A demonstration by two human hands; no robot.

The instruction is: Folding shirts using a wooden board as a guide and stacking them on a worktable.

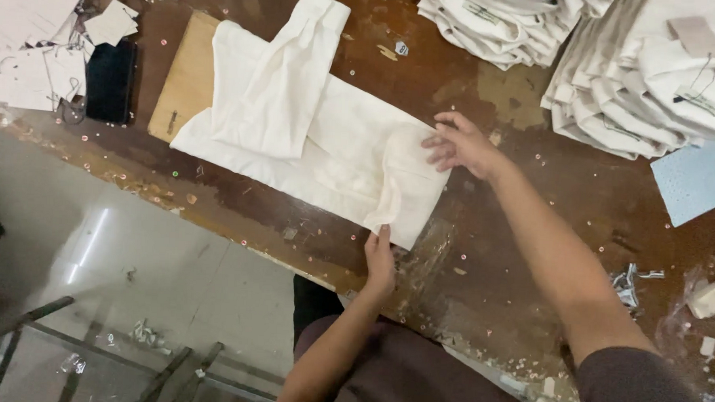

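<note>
A cream-white garment lies partly folded on a worn brown wooden table, its far part resting over a thin wooden board. One sleeve is folded up across the body. My left hand pinches the near corner of the garment at the table's front edge. My right hand rests with fingers spread on the garment's right edge, where the cloth is doubled over.
Stacks of folded white garments with hang tags fill the far right. A black phone and paper tags lie at the far left. A pale blue sheet lies on the right. Small scraps dot the table. Grey tiled floor lies below the edge.
</note>
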